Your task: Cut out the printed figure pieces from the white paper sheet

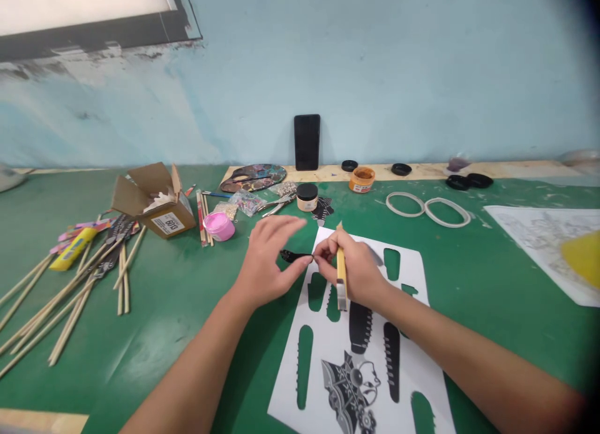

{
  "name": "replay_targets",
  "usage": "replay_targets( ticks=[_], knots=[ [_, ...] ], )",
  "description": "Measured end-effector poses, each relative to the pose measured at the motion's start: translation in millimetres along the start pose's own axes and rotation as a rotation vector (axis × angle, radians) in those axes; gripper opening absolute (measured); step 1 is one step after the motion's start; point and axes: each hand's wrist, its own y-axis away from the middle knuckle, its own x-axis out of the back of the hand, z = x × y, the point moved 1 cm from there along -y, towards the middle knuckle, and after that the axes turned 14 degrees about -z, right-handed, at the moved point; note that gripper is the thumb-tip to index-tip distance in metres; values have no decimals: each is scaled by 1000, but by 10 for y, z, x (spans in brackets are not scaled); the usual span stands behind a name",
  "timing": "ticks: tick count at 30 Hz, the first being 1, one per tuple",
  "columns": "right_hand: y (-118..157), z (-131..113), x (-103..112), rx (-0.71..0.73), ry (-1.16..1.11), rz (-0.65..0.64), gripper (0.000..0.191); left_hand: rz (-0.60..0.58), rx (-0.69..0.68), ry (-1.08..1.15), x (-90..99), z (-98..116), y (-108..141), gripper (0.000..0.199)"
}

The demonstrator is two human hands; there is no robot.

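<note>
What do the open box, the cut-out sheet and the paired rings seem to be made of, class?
Open box: matt brown cardboard, judging by its stiff folded flaps.
Cut-out sheet: smooth white paper or thin card; it lies flat with crisp openings.
Paired rings: probably pale plastic, though coated wire is possible; they look smooth and evenly rounded.

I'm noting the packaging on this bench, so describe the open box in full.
The box looks like brown cardboard and stands on the green tabletop, left of the pink tub. Its top flaps are spread, and crumpled whitish material shows inside. A white label with dark print is on its near side. Neither hand touches it; whether the nearby sticks do is unclear.
</note>
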Motion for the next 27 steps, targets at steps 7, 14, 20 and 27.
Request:
replay_targets(
  ticks=[7,14,20,27],
  knots=[
    [31,4,-30,74,116,-8,31,-322,34,-181,-35,17,12,14],
    [38,-7,-7,45,16,-74,33,-478,140,93,-32,-34,-4,22],
    [29,-34,35,15,42,-139,33,-514,185,245,-26,-71,12,25],
    [33,-17,47,26,59,-151,34,-535,200,287,-40,-89,1,26]
  ],
)
